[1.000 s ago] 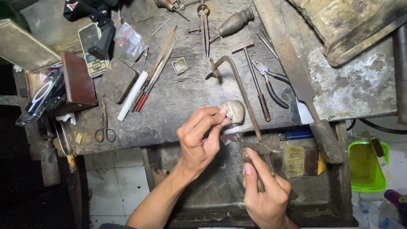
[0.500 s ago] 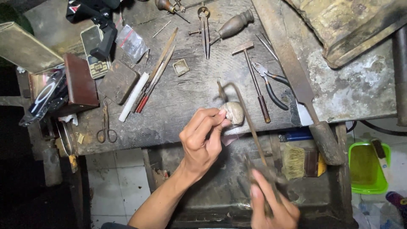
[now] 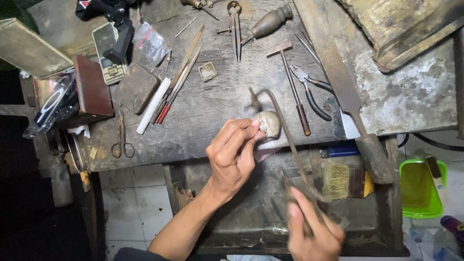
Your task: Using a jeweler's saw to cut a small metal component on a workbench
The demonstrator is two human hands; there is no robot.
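My left fingers (image 3: 244,133) pinch a pale lump (image 3: 268,123) at the bench edge (image 3: 193,150), while my right hand (image 3: 311,232) grips a saw frame (image 3: 285,140), its long axis running away from me, hook end beyond my fingertips.

One hammer (image 3: 291,82), one pliers (image 3: 311,92), one scissors (image 3: 121,140)

left hand (image 3: 232,157) pinching, right hand (image 3: 314,232) fisted (blurred)
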